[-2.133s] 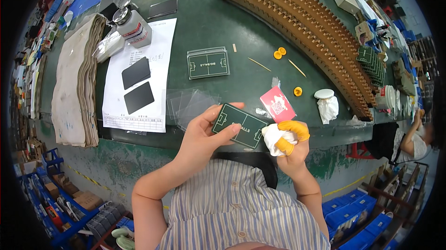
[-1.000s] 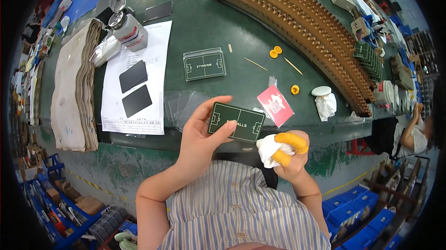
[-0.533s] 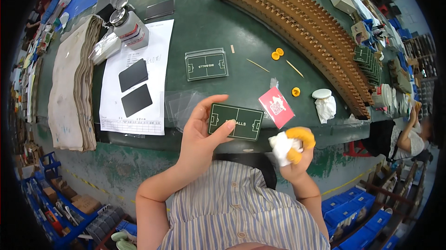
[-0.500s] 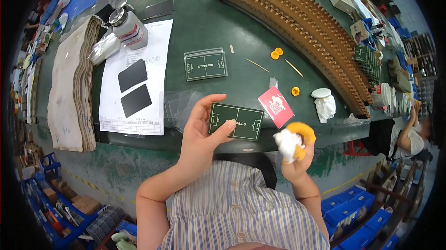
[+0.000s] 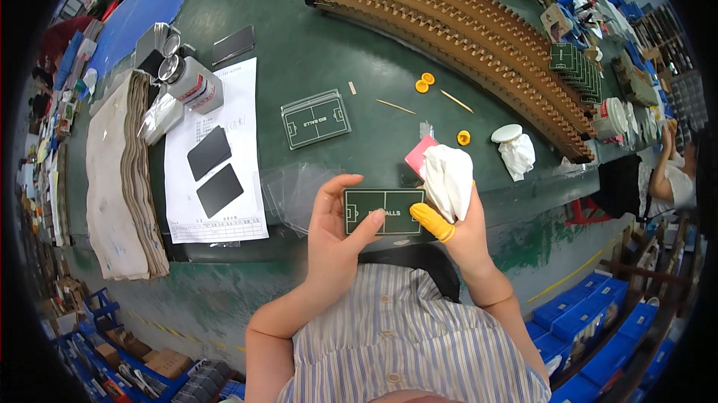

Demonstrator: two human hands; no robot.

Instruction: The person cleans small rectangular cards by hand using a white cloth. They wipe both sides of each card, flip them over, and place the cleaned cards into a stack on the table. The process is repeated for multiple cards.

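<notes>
My left hand (image 5: 334,244) grips a green card (image 5: 400,202) printed with white football-pitch lines, thumb across its face and fingers behind. At the card's right end, my right hand (image 5: 470,244) holds a bunched white cloth (image 5: 450,178). A yellow finger cot (image 5: 431,222) covers its thumb, which touches or nearly touches the card. Behind the cloth, a pink-red card (image 5: 419,153) is partly hidden. Clear plastic sleeves (image 5: 292,190) lie left of my left hand. Farther off sits a similar green card (image 5: 315,120) on clear plastic.
Long slotted wooden racks (image 5: 449,32) cross the far right, with green cards (image 5: 576,70) at their end. Loose yellow finger cots (image 5: 464,137), thin sticks (image 5: 395,107) and a white bundle (image 5: 517,157) lie nearer. Left are a bottle (image 5: 198,87), black cards (image 5: 209,152) and stacked cloths (image 5: 116,186). Another person (image 5: 666,167) sits right.
My right hand has moved left to the card, and the cloth now spreads upward from its fingers, covering part of the pink-red card. The green card has turned nearly level.
</notes>
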